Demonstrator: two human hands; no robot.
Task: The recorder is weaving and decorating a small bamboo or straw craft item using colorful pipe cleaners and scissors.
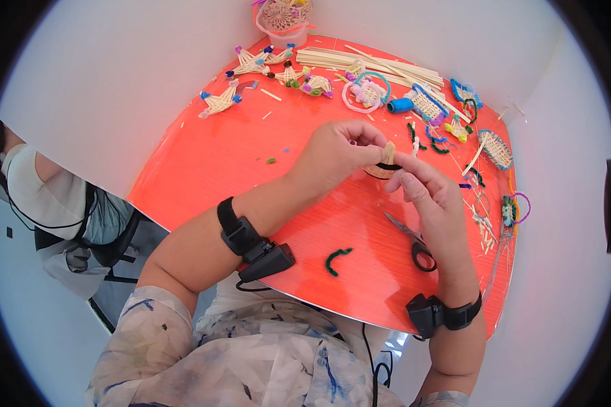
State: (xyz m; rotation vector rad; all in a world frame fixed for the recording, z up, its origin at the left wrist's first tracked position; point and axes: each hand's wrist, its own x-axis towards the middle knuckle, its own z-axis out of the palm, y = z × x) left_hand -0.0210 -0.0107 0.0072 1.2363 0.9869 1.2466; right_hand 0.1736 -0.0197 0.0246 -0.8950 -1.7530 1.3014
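Between my two hands, above the red table [210,176], is a small woven piece of pale strips [379,173] with a dark fuzzy band across it. My left hand [343,150] pinches its left side and top with thumb and fingers. From the right, my right hand [426,188] closes thumb and fingertips at the end of the dark band. My fingers cover much of the piece. Below the right hand lies a pair of dark-handled scissors [417,245]. A short bent dark green pipe cleaner [337,262] rests nearer the table's front edge.
Bundled pale flat strips [373,62] lie at the back. Woven star shapes [222,100], a blue-edged woven piece [429,104] and an oval woven piece [497,149] sit around the edges. A pink basket [284,27] stands far back. White partitions border the table; another person [44,183] sits at left.
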